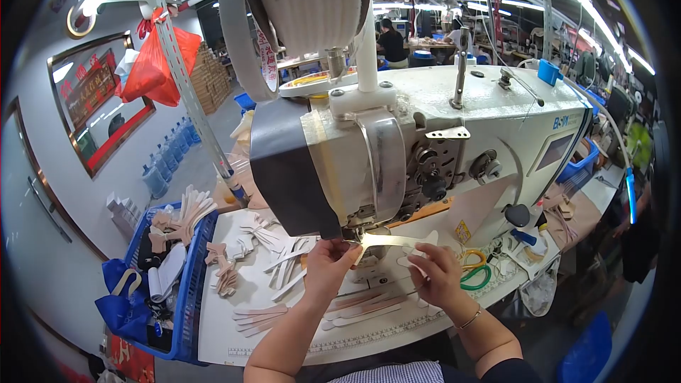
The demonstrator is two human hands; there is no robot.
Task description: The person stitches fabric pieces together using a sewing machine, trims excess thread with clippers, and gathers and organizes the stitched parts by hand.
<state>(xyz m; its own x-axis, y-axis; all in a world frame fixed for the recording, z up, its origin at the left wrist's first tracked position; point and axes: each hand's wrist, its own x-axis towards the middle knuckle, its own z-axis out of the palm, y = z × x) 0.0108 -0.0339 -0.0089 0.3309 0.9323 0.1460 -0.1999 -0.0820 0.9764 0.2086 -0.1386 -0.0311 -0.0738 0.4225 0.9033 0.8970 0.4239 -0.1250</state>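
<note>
My left hand pinches the left end of a pale strip-shaped piece right below the needle area of the white sewing machine. The piece runs to the right, where the fingers of my right hand are closed on its wider end. Under my hands, long narrow cut strips lie side by side on the white work table. More white strips and beige pieces are piled left of my left hand.
A blue basket with pieces and bags stands at the table's left edge. Yellow and green rings lie right of my right hand, near a blue-handled tool. A ruler strip runs along the front edge. People sit in the background.
</note>
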